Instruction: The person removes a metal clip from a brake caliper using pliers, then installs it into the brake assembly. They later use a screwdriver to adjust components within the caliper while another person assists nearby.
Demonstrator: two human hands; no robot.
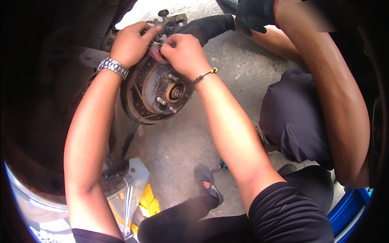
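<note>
A drilled brake disc point(135, 97) with a studded hub point(174, 91) sits in the wheel well. At its upper edge is a red part point(155, 53), mostly covered by my fingers. My left hand point(133, 42), with a metal watch at the wrist, is closed near the brake caliper point(172, 26), thumb against the fingers. What it grips is hidden. My right hand point(184, 52) pinches beside it, just above the disc; a thin pale piece shows at its fingertips, too small to name. A co-worker's black-gloved hand point(208, 28) reaches to the caliper from the right.
The co-worker's other gloved hand point(253, 18) and a dark cap point(291, 117) are close on my right. Blue-handled pliers point(219, 166) lie on the concrete floor near a shoe point(206, 182). A yellow object point(149, 200) stands lower left; a blue rounded object point(348, 206) lower right.
</note>
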